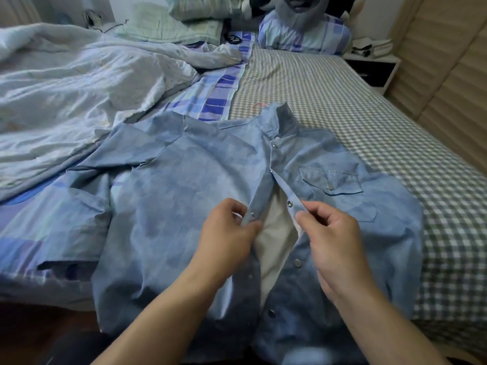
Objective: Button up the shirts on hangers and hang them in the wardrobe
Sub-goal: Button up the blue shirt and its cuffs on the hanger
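Observation:
A light blue denim shirt (200, 175) lies face up on the bed, collar pointing away from me. Its top snaps near the collar are closed; lower down the front gapes and shows a pale lining (274, 233). My left hand (226, 238) pinches the left front edge beside a snap. My right hand (334, 238) pinches the right placket just below a metal snap (290, 203). A thin pink hanger hook (259, 105) peeks out above the collar. More snaps run down the lower front.
A rumpled pale duvet (79, 88) fills the left of the bed. A green checked sheet (342, 101) covers the right side. Pillows (303, 35) lie at the head. A nightstand (374, 67) and a beige wooden wardrobe front (453, 75) stand on the right.

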`<state>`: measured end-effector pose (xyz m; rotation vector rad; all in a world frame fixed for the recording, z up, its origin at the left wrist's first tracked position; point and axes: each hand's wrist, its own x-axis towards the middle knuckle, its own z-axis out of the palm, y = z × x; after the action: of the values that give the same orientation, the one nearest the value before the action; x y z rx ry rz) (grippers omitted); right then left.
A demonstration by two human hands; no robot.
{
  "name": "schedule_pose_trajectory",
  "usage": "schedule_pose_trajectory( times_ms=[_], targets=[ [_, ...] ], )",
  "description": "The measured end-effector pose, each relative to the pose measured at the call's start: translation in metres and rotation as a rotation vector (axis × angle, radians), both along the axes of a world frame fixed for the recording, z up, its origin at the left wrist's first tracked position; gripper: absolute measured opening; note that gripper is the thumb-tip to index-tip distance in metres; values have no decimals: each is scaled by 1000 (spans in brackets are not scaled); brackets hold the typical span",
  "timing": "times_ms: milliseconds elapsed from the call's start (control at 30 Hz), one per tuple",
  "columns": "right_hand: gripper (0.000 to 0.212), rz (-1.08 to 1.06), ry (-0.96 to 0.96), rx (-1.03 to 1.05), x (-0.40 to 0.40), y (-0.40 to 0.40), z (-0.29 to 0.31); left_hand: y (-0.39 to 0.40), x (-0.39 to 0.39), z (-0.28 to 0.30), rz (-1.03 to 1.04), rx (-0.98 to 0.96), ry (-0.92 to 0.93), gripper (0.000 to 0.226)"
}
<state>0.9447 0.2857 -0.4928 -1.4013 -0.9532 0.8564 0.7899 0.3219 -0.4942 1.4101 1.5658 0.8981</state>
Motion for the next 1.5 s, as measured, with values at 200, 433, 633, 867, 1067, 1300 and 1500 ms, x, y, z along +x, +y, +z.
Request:
schedule_pose_trajectory(
  times_ms=[200,433,633,867,1067,1300,1500],
  targets=[
    [17,108,-221,-53,-21,3,-12,-5,7,-11,78,-162,-524,9],
    [18,96,-318,-30,-23,3,-18,-13,6,-10,45,-187,-613,15],
    [19,41,-356,-23,-21,3,-24,-15,5,-8,54,-212,-653,15],
    [18,60,-436,1,-21,5,-31,-15,8,-15,84,-192,-602,15],
    [16,24,-631,102,-30,3,-42,-21,21,-27,184,-161,-582,16],
    [12,66,-772,140,-29,12,-40,-17,14,-24,122,-177,-597,16],
    [27,171,-808,-19,1,18,-5,10,-15,-24,-245,-58,85,8]
  ],
)
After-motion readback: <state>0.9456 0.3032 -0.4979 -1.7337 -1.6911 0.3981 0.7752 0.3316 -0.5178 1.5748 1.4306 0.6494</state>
